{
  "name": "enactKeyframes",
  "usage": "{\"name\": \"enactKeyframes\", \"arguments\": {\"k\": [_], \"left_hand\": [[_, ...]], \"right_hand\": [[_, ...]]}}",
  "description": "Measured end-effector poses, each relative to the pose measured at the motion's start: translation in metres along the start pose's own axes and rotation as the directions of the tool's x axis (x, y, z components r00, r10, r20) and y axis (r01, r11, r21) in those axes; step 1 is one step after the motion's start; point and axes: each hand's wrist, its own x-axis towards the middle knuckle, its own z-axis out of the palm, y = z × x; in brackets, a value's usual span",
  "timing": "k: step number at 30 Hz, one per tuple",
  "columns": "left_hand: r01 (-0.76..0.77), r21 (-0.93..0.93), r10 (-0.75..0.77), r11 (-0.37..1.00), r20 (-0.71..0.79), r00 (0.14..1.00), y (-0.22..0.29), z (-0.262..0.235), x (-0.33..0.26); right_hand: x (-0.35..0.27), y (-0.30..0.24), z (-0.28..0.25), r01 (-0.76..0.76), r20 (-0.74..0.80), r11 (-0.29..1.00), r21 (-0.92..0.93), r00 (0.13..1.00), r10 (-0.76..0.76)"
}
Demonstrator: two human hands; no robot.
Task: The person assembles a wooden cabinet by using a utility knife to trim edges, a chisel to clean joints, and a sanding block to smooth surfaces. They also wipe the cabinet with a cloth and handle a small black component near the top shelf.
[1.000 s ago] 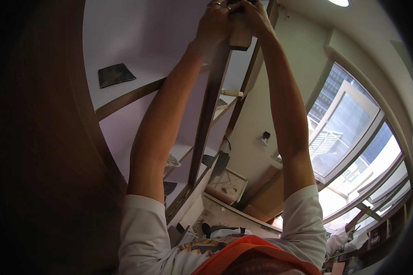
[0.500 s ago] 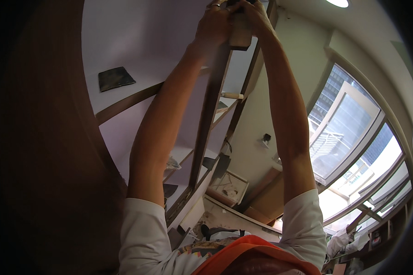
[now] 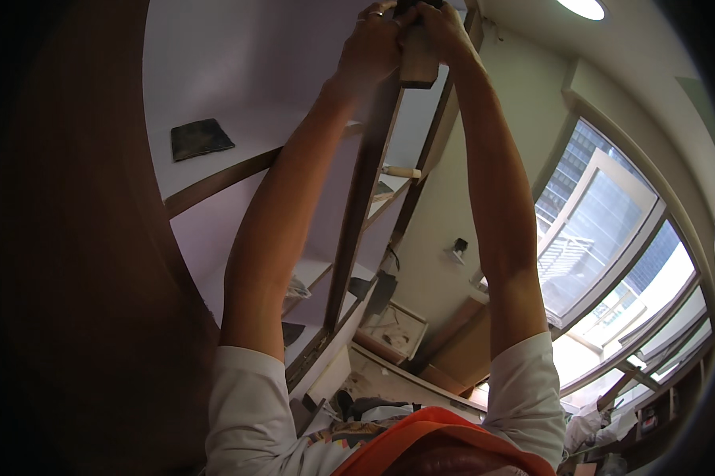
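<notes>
Both arms stretch up along the front of a shelf unit with dark wooden edges [image 3: 373, 159]. At the top of the view, a wooden block [image 3: 419, 63] with a dark upper part is pressed against an upright edge. My left hand [image 3: 369, 44], with a ring on one finger, closes on the block's left side. On its right side, my right hand [image 3: 446, 33] grips it too. The fingertips of both hands meet near the dark part, which is partly cut off by the upper rim. A dark, flat square sheet [image 3: 202, 140] lies on the shelf left of my left forearm.
A wooden-handled tool [image 3: 401, 171] rests on a shelf between my arms. Lower shelves hold a clear plastic bag [image 3: 297, 287] and dark sheets. A brown cardboard box [image 3: 457, 353] stands below. An open window [image 3: 599, 226] is at the right, above cluttered shelving [image 3: 651, 420].
The view has shifted slightly, with the window and ceiling light sitting a little lower. Both hands keep their hold on the block, with barely any movement against the shelf edge.
</notes>
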Motion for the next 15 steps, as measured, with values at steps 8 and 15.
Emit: {"name": "enactKeyframes", "arguments": {"k": [8, 15], "left_hand": [[0.063, -0.014, -0.063, 0.998, 0.04, 0.997, -0.029, 0.013, -0.012], [0.058, -0.042, -0.057, 0.997, 0.028, 0.998, -0.007, -0.002, -0.004]], "right_hand": [[-0.001, -0.015, 0.019, -0.141, -0.016, 0.978, 0.155, 0.989, 0.146], [0.012, -0.003, 0.003, -0.051, -0.053, 0.998, 0.032, 0.997, 0.053]]}}
